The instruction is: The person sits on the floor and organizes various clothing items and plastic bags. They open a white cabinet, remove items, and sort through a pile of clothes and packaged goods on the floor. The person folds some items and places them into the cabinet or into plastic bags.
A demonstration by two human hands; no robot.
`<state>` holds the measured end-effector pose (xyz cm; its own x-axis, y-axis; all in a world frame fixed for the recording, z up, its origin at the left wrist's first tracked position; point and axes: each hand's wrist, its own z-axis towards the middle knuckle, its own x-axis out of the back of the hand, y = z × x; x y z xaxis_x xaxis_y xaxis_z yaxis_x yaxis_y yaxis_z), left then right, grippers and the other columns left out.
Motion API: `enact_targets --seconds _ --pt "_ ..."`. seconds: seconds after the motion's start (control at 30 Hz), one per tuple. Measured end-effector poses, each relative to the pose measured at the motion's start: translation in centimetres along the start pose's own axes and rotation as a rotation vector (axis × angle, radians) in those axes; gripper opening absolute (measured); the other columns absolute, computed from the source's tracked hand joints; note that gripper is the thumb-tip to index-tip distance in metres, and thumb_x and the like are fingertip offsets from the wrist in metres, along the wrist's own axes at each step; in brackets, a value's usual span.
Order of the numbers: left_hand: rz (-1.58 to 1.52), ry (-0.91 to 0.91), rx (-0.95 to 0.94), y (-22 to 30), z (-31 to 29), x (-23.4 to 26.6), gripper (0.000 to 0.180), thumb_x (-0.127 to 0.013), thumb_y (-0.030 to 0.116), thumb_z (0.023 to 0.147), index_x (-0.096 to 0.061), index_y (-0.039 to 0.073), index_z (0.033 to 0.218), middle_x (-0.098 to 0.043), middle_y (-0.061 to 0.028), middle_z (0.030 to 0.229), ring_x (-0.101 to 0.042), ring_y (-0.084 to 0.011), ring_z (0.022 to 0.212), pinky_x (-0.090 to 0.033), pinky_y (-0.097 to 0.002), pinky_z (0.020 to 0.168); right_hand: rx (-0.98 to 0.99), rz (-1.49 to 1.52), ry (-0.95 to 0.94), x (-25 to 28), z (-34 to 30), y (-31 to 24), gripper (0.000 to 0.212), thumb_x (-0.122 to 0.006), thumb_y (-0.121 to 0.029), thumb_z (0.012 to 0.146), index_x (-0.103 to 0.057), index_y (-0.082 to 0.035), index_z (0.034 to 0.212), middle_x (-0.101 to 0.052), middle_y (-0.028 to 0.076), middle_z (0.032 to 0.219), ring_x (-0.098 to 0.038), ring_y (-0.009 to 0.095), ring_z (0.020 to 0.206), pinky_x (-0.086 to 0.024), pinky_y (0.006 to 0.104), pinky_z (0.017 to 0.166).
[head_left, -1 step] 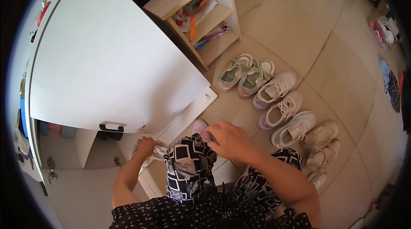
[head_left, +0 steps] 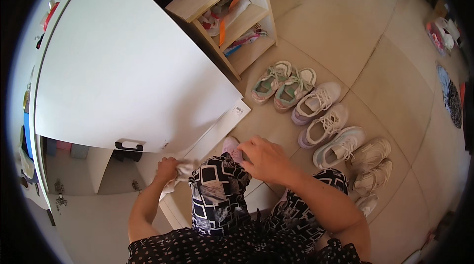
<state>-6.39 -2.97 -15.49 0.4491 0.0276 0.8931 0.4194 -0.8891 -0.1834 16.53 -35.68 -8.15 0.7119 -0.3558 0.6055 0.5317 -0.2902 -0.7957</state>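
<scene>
Off-white, crumpled, soft-looking cloth (head_left: 185,170) spreads from three to six o'clock of the left hand (head_left: 167,169), the nearer one, whose curled fingers grip it; its folds hide any clear long axis. The right hand (head_left: 269,160) bends its fingers near a pale pink, rounded shoe (head_left: 230,146) at their ten o'clock; whether they pinch anything, I cannot tell.
</scene>
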Motion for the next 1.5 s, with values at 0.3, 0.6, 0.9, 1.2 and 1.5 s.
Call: enact_targets --seconds 0.3,0.6,0.9,1.2,1.5 --pt "-1.748 0.267 -0.047 11.0 2.4 14.6 0.030 -0.050 0.010 0.081 -0.051 0.000 0.109 -0.059 -0.0101 0.094 -0.059 -0.0186 0.083 -0.050 -0.0303 0.072 0.260 0.214 0.317 -1.3 0.8 -1.5 0.074 -0.070 -0.028 0.065 -0.038 -0.009 0.128 -0.032 0.027 0.128 -0.039 0.042 0.113 -0.037 0.0433 0.092" --pt "-1.902 -0.354 -0.409 20.2 -2.3 13.7 0.069 -0.029 0.054 0.089 -0.030 -0.001 0.131 -0.042 -0.0144 0.128 -0.045 -0.0205 0.113 -0.040 -0.0321 0.089 0.010 0.409 0.530 -0.1 -0.9 1.5 0.036 -0.068 -0.020 0.059 -0.054 -0.003 0.088 -0.059 0.017 0.088 -0.057 0.034 0.084 -0.045 0.0391 0.071" --pt "-0.446 -0.508 -0.676 21.5 -6.3 -7.4 0.048 -0.039 0.041 0.088 -0.056 0.001 0.109 -0.059 -0.0175 0.107 -0.057 -0.0342 0.094 -0.044 -0.0409 0.083 -0.145 0.770 1.088 5.4 -3.3 8.3 0.039 -0.065 0.001 0.064 -0.055 -0.002 0.102 -0.062 0.009 0.095 -0.059 0.019 0.085 -0.048 0.0297 0.075" --pt "-0.663 -1.202 -0.752 25.3 -7.1 -15.7 0.060 -0.028 0.053 0.089 -0.047 0.006 0.121 -0.051 -0.0194 0.118 -0.048 -0.0320 0.107 -0.036 -0.0370 0.092 -0.241 0.996 0.920 4.9 -5.3 1.8 0.042 -0.066 0.002 0.068 -0.051 0.000 0.107 -0.060 0.010 0.098 -0.059 0.019 0.089 -0.049 0.0307 0.076" --pt "-0.684 -1.175 -0.750 27.6 -5.2 -13.4 0.059 -0.028 0.053 0.089 -0.048 0.008 0.120 -0.051 -0.0191 0.118 -0.049 -0.0321 0.107 -0.036 -0.0370 0.092 0.183 -0.075 -0.341 -2.2 -7.7 0.0 0.041 -0.061 -0.009 0.059 -0.052 -0.010 0.099 -0.053 0.009 0.100 -0.054 0.029 0.088 -0.047 0.0383 0.069"
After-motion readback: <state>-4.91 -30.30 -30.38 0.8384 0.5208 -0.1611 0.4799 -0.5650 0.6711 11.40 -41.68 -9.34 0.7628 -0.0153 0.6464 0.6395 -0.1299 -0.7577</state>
